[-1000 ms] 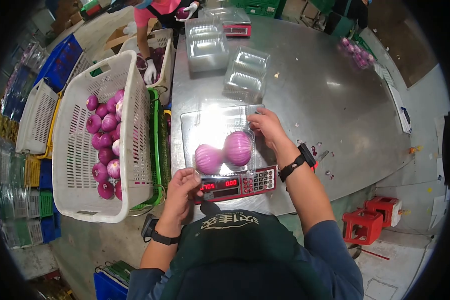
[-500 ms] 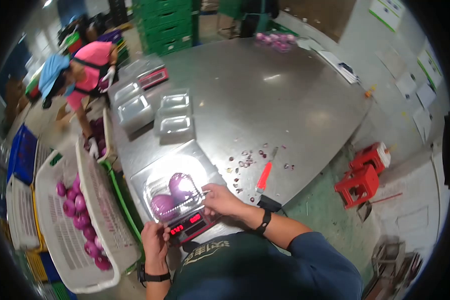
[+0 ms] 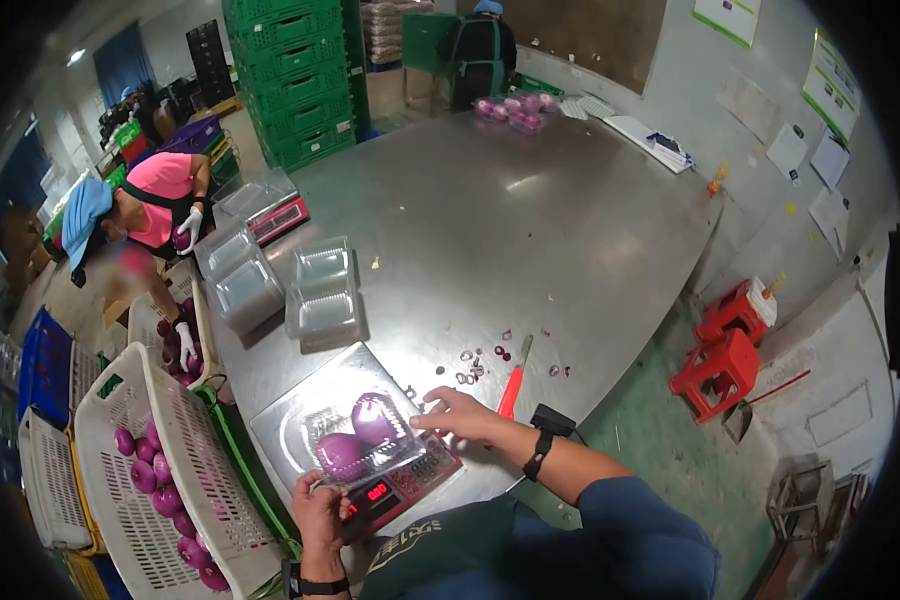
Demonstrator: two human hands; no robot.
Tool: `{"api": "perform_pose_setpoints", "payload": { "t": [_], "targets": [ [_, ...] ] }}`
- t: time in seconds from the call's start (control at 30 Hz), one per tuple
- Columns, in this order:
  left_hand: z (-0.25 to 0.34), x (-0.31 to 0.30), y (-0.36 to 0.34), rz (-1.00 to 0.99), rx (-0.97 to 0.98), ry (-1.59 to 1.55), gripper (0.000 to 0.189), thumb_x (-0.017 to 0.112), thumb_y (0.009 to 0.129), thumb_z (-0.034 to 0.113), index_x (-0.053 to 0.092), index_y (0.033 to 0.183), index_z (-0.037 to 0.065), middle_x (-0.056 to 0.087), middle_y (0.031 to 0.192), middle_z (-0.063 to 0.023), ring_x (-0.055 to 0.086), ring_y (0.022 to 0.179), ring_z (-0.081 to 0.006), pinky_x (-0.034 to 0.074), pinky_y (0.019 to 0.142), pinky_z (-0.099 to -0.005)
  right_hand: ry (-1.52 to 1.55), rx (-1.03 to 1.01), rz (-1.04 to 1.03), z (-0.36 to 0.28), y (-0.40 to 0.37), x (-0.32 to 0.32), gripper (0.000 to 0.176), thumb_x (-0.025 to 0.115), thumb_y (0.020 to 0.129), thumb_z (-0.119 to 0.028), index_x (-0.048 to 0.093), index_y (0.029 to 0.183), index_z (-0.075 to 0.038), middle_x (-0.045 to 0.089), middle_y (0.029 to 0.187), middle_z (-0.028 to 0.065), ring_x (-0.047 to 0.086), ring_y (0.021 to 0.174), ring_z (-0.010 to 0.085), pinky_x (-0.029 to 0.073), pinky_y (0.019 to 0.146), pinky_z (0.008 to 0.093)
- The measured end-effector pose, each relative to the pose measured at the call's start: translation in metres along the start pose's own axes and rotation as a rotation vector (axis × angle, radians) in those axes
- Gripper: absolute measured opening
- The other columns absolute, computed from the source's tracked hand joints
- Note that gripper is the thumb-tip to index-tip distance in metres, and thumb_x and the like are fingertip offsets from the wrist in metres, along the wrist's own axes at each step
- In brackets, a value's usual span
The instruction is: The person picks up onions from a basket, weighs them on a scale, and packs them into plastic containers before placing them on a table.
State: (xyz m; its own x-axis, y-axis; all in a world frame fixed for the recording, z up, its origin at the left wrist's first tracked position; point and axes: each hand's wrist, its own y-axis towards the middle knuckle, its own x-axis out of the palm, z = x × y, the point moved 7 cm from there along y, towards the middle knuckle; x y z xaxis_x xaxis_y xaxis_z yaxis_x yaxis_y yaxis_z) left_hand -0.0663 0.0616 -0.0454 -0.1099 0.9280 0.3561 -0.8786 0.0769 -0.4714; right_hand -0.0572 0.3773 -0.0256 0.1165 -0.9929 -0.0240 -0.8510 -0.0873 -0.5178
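Two peeled purple onions [image 3: 341, 457] lie inside a clear plastic clamshell container [image 3: 398, 458] on the metal pan of a digital scale [image 3: 395, 495], whose display glows red. My left hand [image 3: 320, 508] is at the container's near left corner, its fingers curled in and seemingly pinching the edge. At the container's right side is my right hand [image 3: 458, 416], thumb by the rim and fingers apart. Beyond it, a knife with a red handle [image 3: 511, 392] lies on the steel table [image 3: 450, 240] among onion scraps [image 3: 467, 377].
Stacked empty clamshells [image 3: 325, 300] stand behind the scale, near a second scale [image 3: 280, 218]. To the left is a white basket [image 3: 240, 500] of onions. A co-worker in pink [image 3: 160, 180] reaches into another basket. Packed onions [image 3: 515, 110] sit at the far edge. Red stools [image 3: 715, 375] are right.
My view has shifted, showing more of the room's far side. My right hand has loosened from the container's edge, its fingers spreading. The onions remain inside the container.
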Motion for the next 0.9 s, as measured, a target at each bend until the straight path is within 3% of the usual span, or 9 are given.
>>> {"api": "perform_pose_setpoints", "payload": {
  "t": [0.07,0.1,0.23,0.4,0.47,0.63,0.7,0.73,0.9],
  "targets": [
    [-0.007,0.021,0.004,-0.047,-0.045,0.029,0.041,0.057,0.082,-0.009,0.051,0.121,0.003,0.068,0.079,-0.0169,0.061,0.054,-0.0191,0.045,0.042,-0.0262,-0.1,-0.005,0.108,0.007,0.006,-0.017,0.099,0.08,0.08,-0.061,0.04,0.149,-0.001,0.064,0.12,0.0157,0.065,0.087,0.018,0.051,0.057,0.0289],
    [-0.014,0.031,0.01,-0.09,-0.054,0.064,0.04,0.058,0.081,-0.01,0.052,0.119,0.001,0.068,0.079,-0.017,0.061,0.055,-0.0192,0.045,0.043,-0.0265,-0.097,0.041,0.034,0.005,0.003,-0.015,0.116,0.08,0.078,-0.064,0.026,0.157,0.003,0.072,0.105,0.0167,0.069,0.093,0.0224,0.055,0.065,0.0355],
    [-0.03,0.081,0.018,-0.19,-0.087,0.133,0.041,0.061,0.083,-0.008,0.052,0.122,0.0,0.068,0.081,-0.0155,0.061,0.056,-0.02,0.048,0.045,-0.0288,0.429,-0.202,-0.026,0.002,-0.004,-0.02,0.044,0.071,0.096,-0.02,0.059,0.134,-0.002,0.069,0.118,0.0087,0.067,0.105,0.0175,0.054,0.092,0.0331],
    [-0.024,0.123,0.008,-0.199,-0.087,0.264,0.047,0.072,0.09,0.006,0.051,0.131,-0.003,0.068,0.086,-0.0114,0.062,0.062,-0.0155,0.054,0.054,-0.0297,0.704,-0.136,0.047,0.03,0.018,-0.085,0.041,0.069,0.094,-0.023,0.061,0.128,0.0,0.07,0.114,0.0077,0.068,0.101,0.019,0.055,0.089,0.0333],
    [-0.024,0.115,0.008,-0.186,-0.087,0.278,0.043,0.073,0.09,0.008,0.054,0.128,-0.002,0.069,0.091,-0.0107,0.062,0.066,-0.0138,0.055,0.056,-0.0308,0.787,-0.002,0.209,0.047,0.041,-0.134,0.049,0.067,0.094,-0.041,0.058,0.132,-0.013,0.068,0.117,0.0046,0.069,0.096,0.019,0.06,0.067,0.04],
    [0.007,0.097,-0.013,-0.041,-0.142,0.277,0.037,0.072,0.093,0.016,0.06,0.124,-0.002,0.069,0.095,-0.0109,0.064,0.073,-0.0165,0.055,0.068,-0.0311,0.855,-0.265,0.604,0.051,0.174,-0.36,0.06,0.066,0.093,-0.056,0.058,0.132,-0.012,0.065,0.121,0.007,0.068,0.089,0.0239,0.058,0.068,0.0398],
    [0.031,0.099,-0.03,0.059,-0.147,0.167,0.033,0.071,0.095,0.01,0.063,0.125,-0.002,0.065,0.093,-0.0074,0.059,0.071,-0.0105,0.054,0.065,-0.0238,0.583,-0.5,0.979,-0.022,0.153,-0.398,0.054,0.073,0.091,-0.045,0.063,0.126,-0.005,0.069,0.101,0.0071,0.066,0.079,0.0209,0.052,0.067,0.0359],
    [0.025,0.081,-0.022,0.079,-0.153,0.165,0.033,0.071,0.095,0.01,0.063,0.125,-0.002,0.065,0.093,-0.0074,0.059,0.071,-0.0105,0.054,0.065,-0.0238,0.399,-0.378,1.02,-0.049,0.145,-0.397,0.05,0.073,0.091,-0.039,0.064,0.124,-0.002,0.069,0.098,0.0067,0.065,0.08,0.0196,0.052,0.07,0.0344],
    [0.066,0.014,-0.027,0.202,0.175,0.125,0.033,0.073,0.089,0.006,0.059,0.118,-0.002,0.07,0.093,-0.0093,0.058,0.067,-0.0106,0.052,0.062,-0.0275,0.017,-0.4,0.822,-0.118,0.167,-0.31,0.038,0.074,0.088,-0.022,0.069,0.115,0.004,0.07,0.089,0.0082,0.065,0.076,0.0191,0.053,0.073,0.0333]
  ]
}}
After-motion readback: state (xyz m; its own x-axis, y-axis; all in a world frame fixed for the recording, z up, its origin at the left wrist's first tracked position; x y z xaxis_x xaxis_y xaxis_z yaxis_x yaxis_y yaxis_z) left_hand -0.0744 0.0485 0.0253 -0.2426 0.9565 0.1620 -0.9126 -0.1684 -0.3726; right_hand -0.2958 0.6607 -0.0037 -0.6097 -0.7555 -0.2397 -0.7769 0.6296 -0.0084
